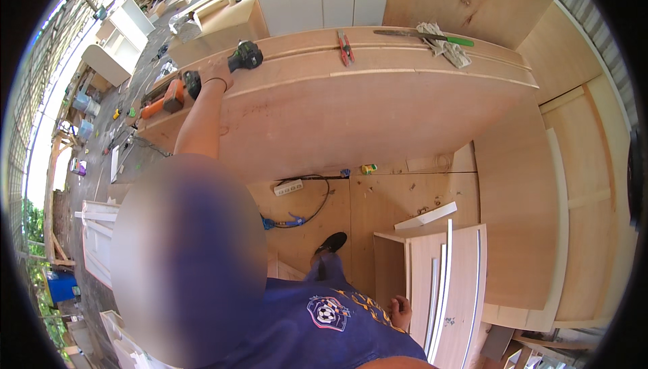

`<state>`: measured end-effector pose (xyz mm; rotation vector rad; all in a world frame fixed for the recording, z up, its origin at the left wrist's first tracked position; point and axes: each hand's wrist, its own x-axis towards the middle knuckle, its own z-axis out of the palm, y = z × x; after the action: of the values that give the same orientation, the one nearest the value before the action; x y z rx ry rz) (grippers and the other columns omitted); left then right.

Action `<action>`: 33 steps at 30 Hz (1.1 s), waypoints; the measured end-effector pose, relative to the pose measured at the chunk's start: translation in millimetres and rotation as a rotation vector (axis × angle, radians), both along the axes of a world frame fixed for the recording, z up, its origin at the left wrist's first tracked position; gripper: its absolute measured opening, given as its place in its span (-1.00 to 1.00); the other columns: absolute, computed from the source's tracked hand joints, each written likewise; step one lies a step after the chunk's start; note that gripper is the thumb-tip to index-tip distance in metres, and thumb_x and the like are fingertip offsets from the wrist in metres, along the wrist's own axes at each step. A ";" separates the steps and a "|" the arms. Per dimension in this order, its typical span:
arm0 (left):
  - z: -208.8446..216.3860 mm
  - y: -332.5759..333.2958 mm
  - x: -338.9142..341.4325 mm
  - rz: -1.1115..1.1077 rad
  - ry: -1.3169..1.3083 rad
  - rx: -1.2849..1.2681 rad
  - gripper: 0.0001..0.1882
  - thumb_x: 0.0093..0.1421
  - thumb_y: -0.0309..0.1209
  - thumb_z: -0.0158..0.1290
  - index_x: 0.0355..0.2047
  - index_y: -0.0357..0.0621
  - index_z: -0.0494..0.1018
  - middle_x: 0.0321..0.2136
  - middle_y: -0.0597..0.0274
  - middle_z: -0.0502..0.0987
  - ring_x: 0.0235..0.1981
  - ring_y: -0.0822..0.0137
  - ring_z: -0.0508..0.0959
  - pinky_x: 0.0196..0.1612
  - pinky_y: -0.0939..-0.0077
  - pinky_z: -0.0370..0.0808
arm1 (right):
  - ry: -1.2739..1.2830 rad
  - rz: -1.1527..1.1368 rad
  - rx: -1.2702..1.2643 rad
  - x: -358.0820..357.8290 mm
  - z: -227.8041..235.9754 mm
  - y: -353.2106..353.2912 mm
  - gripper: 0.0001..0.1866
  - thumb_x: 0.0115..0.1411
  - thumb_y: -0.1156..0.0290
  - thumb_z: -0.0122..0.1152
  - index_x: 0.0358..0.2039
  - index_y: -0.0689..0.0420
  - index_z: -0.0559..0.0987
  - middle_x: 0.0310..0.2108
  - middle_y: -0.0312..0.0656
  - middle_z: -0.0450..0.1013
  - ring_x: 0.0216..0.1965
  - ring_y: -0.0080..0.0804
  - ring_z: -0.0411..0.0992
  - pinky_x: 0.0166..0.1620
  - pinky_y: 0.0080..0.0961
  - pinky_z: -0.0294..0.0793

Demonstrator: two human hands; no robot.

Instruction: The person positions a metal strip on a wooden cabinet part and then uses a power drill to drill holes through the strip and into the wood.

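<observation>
On the left part of the long wooden panel top (297, 54), my left hand (217, 77) is wrapped round the handle of a dark cordless drill (246, 56). The drill's head points right, and its black base (192, 84) shows on the other side of the hand. Just left of that lies an orange and black tool (165, 97). My right hand (400, 312) hangs low beside a small light wood cabinet (388, 264), its fingers curled in with nothing visible in them. Red-handled pliers (345, 48) and a green-handled file (459, 41) on a crumpled cloth (442, 48) rest farther right.
Below the panel, a white power strip (289, 188), a black cable and a blue air gun (295, 221) lie on wooden boards near my shoe (332, 242). White strips (442, 288) lean on the cabinet. Large plywood panels (520, 214) stand to the right. A blurred patch covers the lower left.
</observation>
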<state>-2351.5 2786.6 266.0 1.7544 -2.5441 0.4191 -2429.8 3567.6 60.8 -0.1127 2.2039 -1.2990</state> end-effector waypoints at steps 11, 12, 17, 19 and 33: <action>18.5 35.9 15.3 -0.123 0.087 -0.020 -0.59 0.03 -0.26 0.08 -0.09 -0.08 0.40 -0.24 0.05 0.57 -0.17 0.07 0.55 0.12 0.16 0.19 | 0.252 0.204 0.012 -40.2 60.8 -123.0 -0.75 0.22 0.36 0.10 -0.20 0.29 0.50 -0.37 -0.04 0.49 -0.31 -0.31 0.48 -0.23 -0.45 0.46; 25.5 57.8 3.7 -0.194 0.152 -0.012 -0.59 0.03 -0.27 0.09 -0.09 -0.10 0.40 -0.25 0.03 0.57 -0.18 0.05 0.55 0.13 0.16 0.17 | 0.260 0.256 -0.003 -46.6 77.0 -140.4 -0.74 0.22 0.35 0.10 -0.20 0.29 0.50 -0.37 -0.04 0.49 -0.31 -0.30 0.48 -0.22 -0.45 0.46; 21.2 216.1 -45.1 -0.603 0.407 0.158 -0.60 0.04 -0.25 0.11 -0.17 -0.25 0.40 -0.28 -0.14 0.51 -0.14 -0.10 0.46 0.03 0.07 0.28 | 0.291 0.437 -0.146 -70.1 141.3 -212.8 -0.54 0.13 0.21 0.21 -0.03 0.23 0.45 -0.18 0.04 0.47 -0.21 -0.16 0.49 -0.13 -0.36 0.47; -8.6 288.3 -48.7 -0.797 0.427 0.217 -0.57 0.05 -0.27 0.10 -0.10 -0.25 0.40 -0.23 -0.18 0.48 -0.12 -0.08 0.45 0.00 0.08 0.32 | 0.214 0.441 -0.460 -66.5 158.5 -232.0 -0.27 0.06 0.11 0.29 0.15 0.23 0.27 0.05 0.06 0.35 0.00 -0.20 0.41 0.05 -0.38 0.38; -61.6 658.1 -89.6 -2.012 0.050 1.398 -0.54 -0.02 -0.41 0.13 -0.08 -0.29 0.35 -0.26 -0.12 0.46 -0.17 -0.07 0.44 -0.08 0.24 0.37 | 0.335 -1.045 -0.937 50.9 117.1 9.7 -0.66 0.11 0.39 0.26 -0.09 0.17 0.49 -0.20 -0.25 0.47 -0.22 -0.46 0.46 -0.13 -0.49 0.45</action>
<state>-2441.1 3444.6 204.4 -1.5340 -2.7847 -1.4659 -2379.0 3577.4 177.9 0.5810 1.6686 -2.9831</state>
